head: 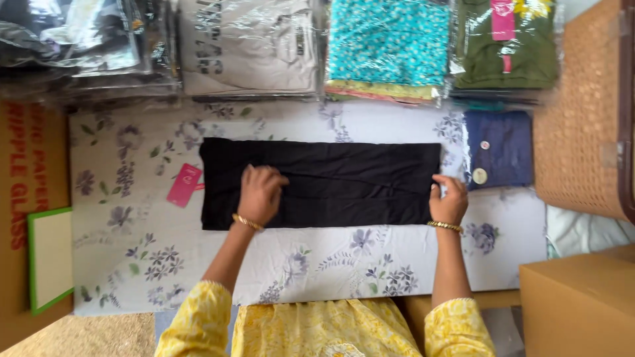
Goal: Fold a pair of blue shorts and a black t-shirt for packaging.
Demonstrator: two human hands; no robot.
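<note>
- Head view shows a black garment (pixel 321 184) folded into a long flat band, lying across the middle of a white sheet with purple flowers (pixel 198 264).
- It looks like thin, soft cloth — light, limp, with small wrinkles on the top. I judge it has no stiffness, so it will sag and lose its fold if it is lifted from one point only.
- Best places to hold it seem to be the two short ends or the folded long edges, with both hands together; the surface does not look slippery.
- Left hand (pixel 260 194) lies flat on the left part of the garment, fingers close together and slightly bent, pressing the cloth down.
- Right hand (pixel 449 200) is at the right end; its fingers curl over the edge of the cloth and seem to pinch it, but the exact grip is too small to tell.
- Both wrists carry a gold bangle, and the sleeves are yellow.
- A pink tag (pixel 184 185) sticks out at the left end of the garment, touching it.
- Just beside the right end lies a folded blue garment with buttons (pixel 499 149) — near, but apart from the black one.
- Beyond the sheet is a row of folded clothes in clear plastic bags (pixel 387 49).
- A woven basket (pixel 579 112) stands at the right and a brown carton (pixel 579 307) near the right elbow.
</note>
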